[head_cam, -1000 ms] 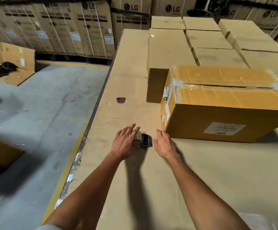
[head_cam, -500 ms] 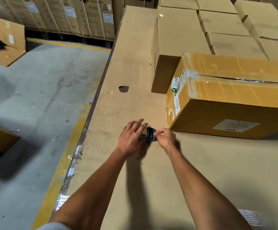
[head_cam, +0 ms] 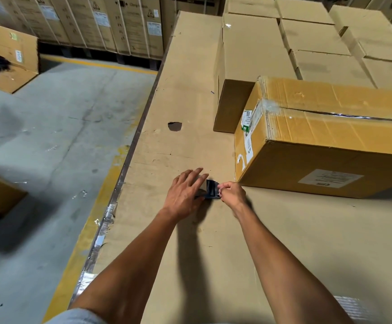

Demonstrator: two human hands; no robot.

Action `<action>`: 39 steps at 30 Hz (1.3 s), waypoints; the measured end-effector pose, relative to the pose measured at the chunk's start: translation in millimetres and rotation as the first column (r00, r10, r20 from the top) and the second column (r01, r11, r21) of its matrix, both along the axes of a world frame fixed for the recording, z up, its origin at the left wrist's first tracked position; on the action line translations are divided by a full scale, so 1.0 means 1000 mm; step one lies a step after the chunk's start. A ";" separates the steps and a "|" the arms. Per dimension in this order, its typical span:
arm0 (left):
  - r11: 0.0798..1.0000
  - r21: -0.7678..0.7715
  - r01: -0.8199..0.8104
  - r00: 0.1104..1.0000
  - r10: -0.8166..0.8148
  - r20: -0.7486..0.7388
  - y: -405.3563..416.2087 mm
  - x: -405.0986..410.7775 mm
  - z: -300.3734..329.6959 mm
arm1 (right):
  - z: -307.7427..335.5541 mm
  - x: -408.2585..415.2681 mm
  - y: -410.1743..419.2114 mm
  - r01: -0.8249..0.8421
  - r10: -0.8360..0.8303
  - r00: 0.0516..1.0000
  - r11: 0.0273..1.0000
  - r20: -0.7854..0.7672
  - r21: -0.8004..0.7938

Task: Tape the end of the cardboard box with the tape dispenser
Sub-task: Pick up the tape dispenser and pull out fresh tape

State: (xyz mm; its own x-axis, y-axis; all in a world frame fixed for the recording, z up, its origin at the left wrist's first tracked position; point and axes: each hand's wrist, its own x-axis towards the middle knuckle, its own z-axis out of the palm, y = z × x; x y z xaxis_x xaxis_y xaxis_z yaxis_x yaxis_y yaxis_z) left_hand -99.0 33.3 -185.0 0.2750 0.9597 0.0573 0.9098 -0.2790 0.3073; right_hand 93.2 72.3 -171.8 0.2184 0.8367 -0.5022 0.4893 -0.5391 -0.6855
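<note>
A small dark blue tape dispenser [head_cam: 212, 189] lies on the cardboard-covered work surface [head_cam: 284, 242], just left of the box's near corner. My left hand [head_cam: 185, 194] rests over its left side, fingers spread across the tape roll. My right hand [head_cam: 231, 192] pinches the dispenser's right edge with fingertips closed. The yellow-brown cardboard box [head_cam: 326, 141] stands to the right, its top seam partly taped, with crumpled clear tape at the near left end and a white label on its front face.
Several plain cardboard boxes [head_cam: 253, 47] are stacked behind the yellow-brown one. A dark hole [head_cam: 174, 126] marks the surface. The surface's left edge [head_cam: 120, 183] drops to a concrete floor with a yellow line. Tall cartons [head_cam: 120, 22] line the back.
My right hand went from flat beside the dispenser to pinching its right edge. My left hand stayed over the roll. The view has moved closer and tilted down.
</note>
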 end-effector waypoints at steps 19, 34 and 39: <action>0.997 0.076 0.012 0.962 -0.032 0.270 0.002 -0.005 -0.008 | 0.002 -0.010 -0.001 0.004 -0.017 0.990 0.995 0.143 0.095; 0.996 -0.067 -0.052 0.823 0.081 0.562 -0.001 -0.017 -0.003 | -0.006 0.007 0.004 0.204 -0.199 0.967 0.979 -0.161 0.018; 1.000 -0.016 -0.025 0.879 0.030 0.475 0.002 -0.012 -0.003 | -0.007 0.011 -0.003 0.250 -0.246 0.914 0.968 -0.321 -0.028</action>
